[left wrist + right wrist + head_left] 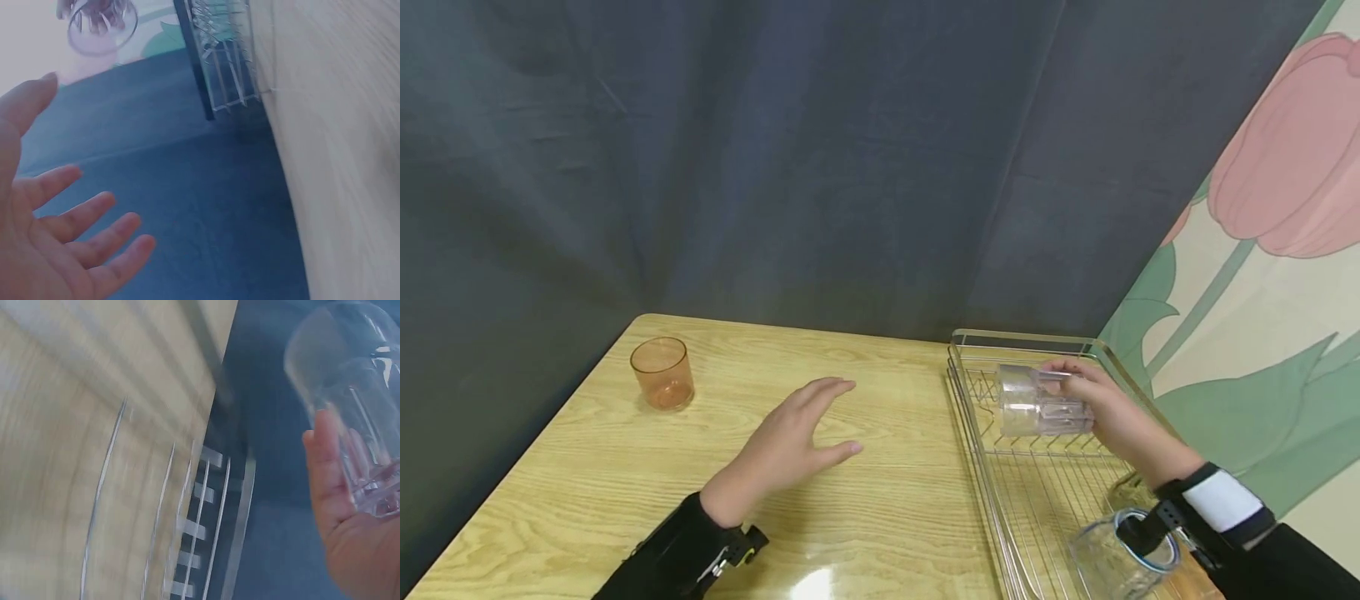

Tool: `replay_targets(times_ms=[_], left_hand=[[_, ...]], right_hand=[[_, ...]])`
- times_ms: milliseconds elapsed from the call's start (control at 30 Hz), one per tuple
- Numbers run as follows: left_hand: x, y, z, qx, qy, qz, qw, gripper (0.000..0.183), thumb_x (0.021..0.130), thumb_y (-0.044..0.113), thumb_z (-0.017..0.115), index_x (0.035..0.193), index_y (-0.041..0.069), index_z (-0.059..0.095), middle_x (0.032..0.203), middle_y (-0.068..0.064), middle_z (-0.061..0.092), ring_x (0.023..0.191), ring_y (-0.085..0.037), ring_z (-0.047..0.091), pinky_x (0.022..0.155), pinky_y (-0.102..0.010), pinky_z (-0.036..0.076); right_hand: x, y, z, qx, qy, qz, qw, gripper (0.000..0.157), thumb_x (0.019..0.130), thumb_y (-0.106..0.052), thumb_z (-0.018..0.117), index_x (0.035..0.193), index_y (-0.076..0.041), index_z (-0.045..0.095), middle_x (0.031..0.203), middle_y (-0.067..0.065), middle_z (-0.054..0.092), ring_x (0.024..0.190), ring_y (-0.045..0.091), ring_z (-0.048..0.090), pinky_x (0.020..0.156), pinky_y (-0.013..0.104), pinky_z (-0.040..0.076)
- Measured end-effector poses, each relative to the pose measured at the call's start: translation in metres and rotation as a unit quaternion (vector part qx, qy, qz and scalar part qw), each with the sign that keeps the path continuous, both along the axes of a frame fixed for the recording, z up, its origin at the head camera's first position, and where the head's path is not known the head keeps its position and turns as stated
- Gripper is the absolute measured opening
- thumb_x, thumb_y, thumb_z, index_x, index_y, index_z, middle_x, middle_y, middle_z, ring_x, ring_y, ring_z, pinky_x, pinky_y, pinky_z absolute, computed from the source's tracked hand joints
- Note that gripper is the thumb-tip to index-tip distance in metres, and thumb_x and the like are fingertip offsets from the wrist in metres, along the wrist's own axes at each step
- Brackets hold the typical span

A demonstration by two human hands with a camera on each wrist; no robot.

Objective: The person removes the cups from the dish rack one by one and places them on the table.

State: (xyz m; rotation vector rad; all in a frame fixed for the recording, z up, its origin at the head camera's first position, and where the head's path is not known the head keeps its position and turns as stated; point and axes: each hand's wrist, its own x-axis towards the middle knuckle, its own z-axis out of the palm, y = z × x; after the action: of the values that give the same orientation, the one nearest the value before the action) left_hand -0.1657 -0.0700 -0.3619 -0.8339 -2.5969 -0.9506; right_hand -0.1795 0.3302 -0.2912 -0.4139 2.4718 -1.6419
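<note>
Above the rimmed rack point(1026, 340), a clear cup point(1019, 407) is gripped by the right hand point(1099, 397); bare worktop point(898, 508) is overhung by the spread, empty left hand point(790, 435).

Left: black sleeve point(662, 550) well behind left fingers point(827, 392); small black wrist mount point(741, 546) nearer them, thumb side, yellow accent point(750, 552), silvery metal bit point(710, 570). Right: black cuff point(1300, 560), dark strap point(1177, 487), white rectangular panel point(1222, 500) behind right fingers point(1072, 366); compact black module point(1146, 532) thumb side.

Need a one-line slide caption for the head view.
The right hand holds a clear cup sideways over a wire rack; the left hand hovers empty above the table.
</note>
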Motion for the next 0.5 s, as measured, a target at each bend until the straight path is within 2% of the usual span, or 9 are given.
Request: replay_targets(times_ms=[100, 200, 267, 333, 500], left_hand=[[0.001, 0.007, 0.008, 0.036, 0.03, -0.015, 0.9988, 0.078, 0.082, 0.044, 0.076, 0.147, 0.014, 0.042, 0.148, -0.007, 0.042, 0.133, -0.029, 0.044, 0.103, -0.05, 0.043], [0.004, 0.016, 0.017, 0.072, 0.053, -0.041, 0.9952, 0.083, 0.08, 0.043, 0.078, 0.148, 0.014, 0.039, 0.15, -0.006, 0.039, 0.135, -0.027, 0.042, 0.103, -0.05, 0.042], [0.006, 0.023, 0.023, 0.092, 0.055, -0.058, 0.9926, 0.086, 0.079, 0.042, 0.079, 0.149, 0.015, 0.037, 0.151, -0.004, 0.037, 0.136, -0.025, 0.04, 0.104, -0.048, 0.042], [0.009, 0.029, 0.031, 0.112, 0.048, -0.072, 0.99, 0.089, 0.078, 0.041, 0.081, 0.15, 0.017, 0.035, 0.151, -0.003, 0.036, 0.135, -0.023, 0.041, 0.102, -0.044, 0.045], [0.015, 0.043, 0.046, 0.16, 0.001, -0.111, 0.9809, 0.099, 0.072, 0.036, 0.086, 0.152, 0.023, 0.029, 0.154, 0.001, 0.03, 0.134, -0.02, 0.04, 0.094, -0.036, 0.05]], right_hand=[[-0.002, -0.019, -0.002, -0.114, -0.033, 0.037, 0.992, 0.025, 0.095, -0.014, 0.04, 0.116, -0.019, 0.053, 0.098, -0.005, 0.064, 0.081, 0.008, 0.064, 0.068, 0.025, 0.055], [-0.001, -0.04, -0.003, -0.193, -0.05, 0.08, 0.977, 0.028, 0.094, -0.014, 0.038, 0.114, -0.021, 0.055, 0.097, -0.005, 0.067, 0.084, 0.008, 0.066, 0.071, 0.025, 0.055], [0.0, -0.054, -0.003, -0.217, -0.052, 0.109, 0.969, 0.029, 0.094, -0.016, 0.036, 0.115, -0.021, 0.055, 0.099, -0.007, 0.067, 0.087, 0.008, 0.066, 0.073, 0.025, 0.055], [0.003, -0.069, -0.002, -0.224, -0.05, 0.128, 0.965, 0.03, 0.093, -0.016, 0.036, 0.115, -0.022, 0.055, 0.101, -0.007, 0.066, 0.089, 0.008, 0.064, 0.074, 0.026, 0.054], [0.009, -0.104, 0.001, -0.217, -0.059, 0.144, 0.964, 0.027, 0.09, -0.019, 0.04, 0.115, -0.021, 0.053, 0.102, -0.005, 0.062, 0.089, 0.01, 0.062, 0.075, 0.027, 0.054]])
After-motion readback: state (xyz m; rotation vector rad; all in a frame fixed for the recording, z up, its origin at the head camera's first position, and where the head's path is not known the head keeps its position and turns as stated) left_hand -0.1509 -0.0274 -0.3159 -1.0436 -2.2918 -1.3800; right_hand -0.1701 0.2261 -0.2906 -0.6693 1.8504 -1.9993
